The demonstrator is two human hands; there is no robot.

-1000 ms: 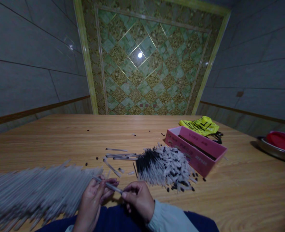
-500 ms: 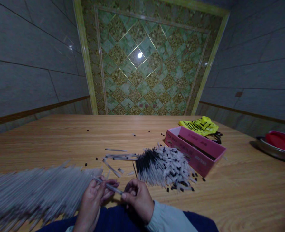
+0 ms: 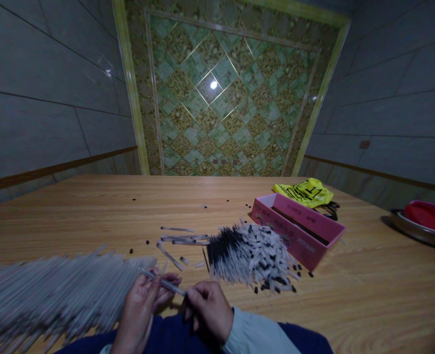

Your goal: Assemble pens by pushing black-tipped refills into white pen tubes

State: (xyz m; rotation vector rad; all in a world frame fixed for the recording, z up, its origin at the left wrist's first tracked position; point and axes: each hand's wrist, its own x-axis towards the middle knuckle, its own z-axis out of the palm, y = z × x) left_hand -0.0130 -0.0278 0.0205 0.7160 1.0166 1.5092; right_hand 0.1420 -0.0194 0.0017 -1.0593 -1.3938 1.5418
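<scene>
Lowered slightly, the right hand [image 3: 213, 307] curls tighter. Pink box [image 3: 307, 242] and yellow bag [image 3: 311, 191] bear lettering too blurred to read; the left hand [image 3: 140, 299], fingers loosely closed, cradles a slim tube [image 3: 172, 286], its end in the right's pinch.

Right hand [image 3: 213, 310] slightly lower, fingers [image 3: 208, 287] curled tighter

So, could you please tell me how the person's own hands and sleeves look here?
Both the left hand and the right hand are ungloved. The right sleeve is pale blue-green, loose, gathered at the cuff. Only a sliver of similar pale left sleeve shows at the bottom edge.
</scene>
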